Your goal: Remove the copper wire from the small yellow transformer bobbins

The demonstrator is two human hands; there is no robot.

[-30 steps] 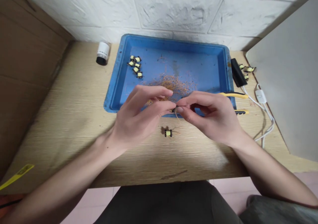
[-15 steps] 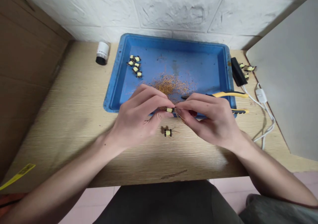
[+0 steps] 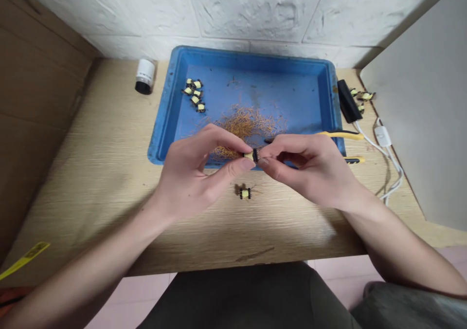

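Observation:
My left hand (image 3: 193, 173) and my right hand (image 3: 310, 171) meet over the front rim of a blue tray (image 3: 160, 129). Both pinch one small yellow-and-black coil part (image 3: 251, 155) between thumb and fingertips. A second part of the same kind (image 3: 244, 192) lies on the wooden table just below my hands. Several more parts (image 3: 193, 94) sit in the tray's far left corner. A heap of thin copper wire clippings (image 3: 246, 124) lies in the tray behind my fingers.
Yellow-handled pliers (image 3: 343, 135) lie across the tray's right rim. A black block (image 3: 347, 108), a few more parts (image 3: 361, 97) and a white cable with a switch (image 3: 383, 137) sit at the right. A white bottle (image 3: 144, 76) lies at the back left. A grey panel (image 3: 423, 100) stands right.
My fingers have shifted on the small part: it now shows between both thumbs, turned from before. The view has tilted slightly; the part on the table has stayed put.

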